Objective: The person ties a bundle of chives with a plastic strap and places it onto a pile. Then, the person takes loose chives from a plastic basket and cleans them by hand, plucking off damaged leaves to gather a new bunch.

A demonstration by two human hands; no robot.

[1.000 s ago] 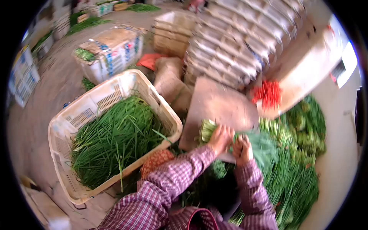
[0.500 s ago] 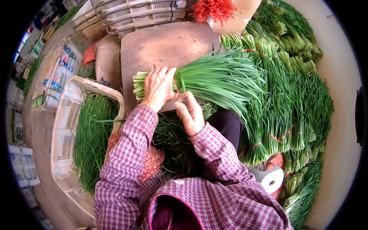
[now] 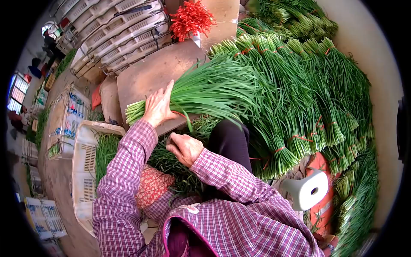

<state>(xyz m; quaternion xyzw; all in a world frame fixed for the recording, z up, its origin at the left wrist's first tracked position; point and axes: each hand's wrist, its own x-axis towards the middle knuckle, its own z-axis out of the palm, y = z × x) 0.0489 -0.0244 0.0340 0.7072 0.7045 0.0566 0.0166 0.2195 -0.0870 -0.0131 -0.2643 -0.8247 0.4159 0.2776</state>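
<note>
"What worries you, in the head view there?"

"That bunch of green leaves (image 3: 216,88). If the left hand (image 3: 157,107) eased off, I reckon the stalks could slide and fan apart, since that one hand alone grips them and the leafy end spreads loose."

"There's a red tie (image 3: 181,114) beside the thumb, though."

"I can't tell whether it goes right round. If it's slack, that could be what lets them spill. And the leaves reach past the counter (image 3: 158,64) out to the stacked bunches (image 3: 295,94), so a tug could tangle the lot."

"Where's it lying, next to the hands?"

"On the counter, under the left hand, which is grasping it near the pale cut ends. Those ends poke out one side of the hand, the leaves the other."

"And the right hand (image 3: 185,150)?"

"Clenched, apart from the bunch, just off the counter's near edge. Can't tell if anything's pinched inside. A green blade (image 3: 189,123) dangles just above it; catching that might pull the stalks askew."
</note>
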